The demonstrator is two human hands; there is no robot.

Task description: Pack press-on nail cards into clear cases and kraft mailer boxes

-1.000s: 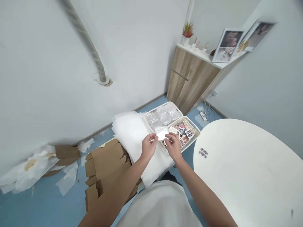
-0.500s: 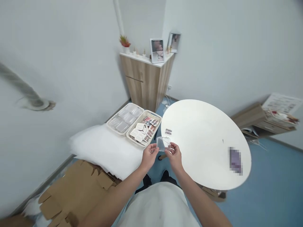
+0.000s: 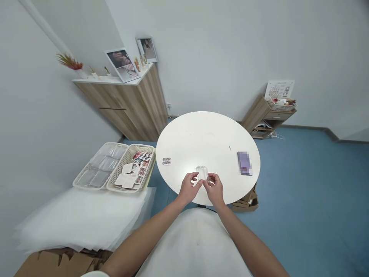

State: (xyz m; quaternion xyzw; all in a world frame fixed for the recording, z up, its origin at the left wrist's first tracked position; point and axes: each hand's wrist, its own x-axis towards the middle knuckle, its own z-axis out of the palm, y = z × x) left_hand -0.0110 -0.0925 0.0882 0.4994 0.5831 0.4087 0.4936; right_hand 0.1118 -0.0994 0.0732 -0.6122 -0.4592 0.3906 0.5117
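Note:
A small clear plastic box (image 3: pixel 202 172) is held between both hands over the near edge of the white oval table (image 3: pixel 207 130). My left hand (image 3: pixel 190 187) grips its left side, thumb in front and fingers curled behind. On the other side, my right hand (image 3: pixel 213 189) pinches the box with thumb and fingers. Both thumbs meet close together at its near edge. Whether the lid is raised I cannot tell. To the left on the tabletop lies a small sheet of press-on nails (image 3: pixel 166 161). A purple blurred item (image 3: pixel 244 163) rests at the right.
Left of the table, one basket (image 3: pixel 80 181) holds clear boxes and another basket (image 3: pixel 111 185) holds printed cards. White sheeting (image 3: pixel 86 219) and cardboard (image 3: pixel 52 265) lie nearer. A wooden cabinet (image 3: pixel 123 111) stands behind, a low shelf unit (image 3: pixel 258 115) at the back right.
My view has turned right, and my body now faces the table. Both hands carried the clear box from beside the table to over its near edge, with the thumbs now closer together.

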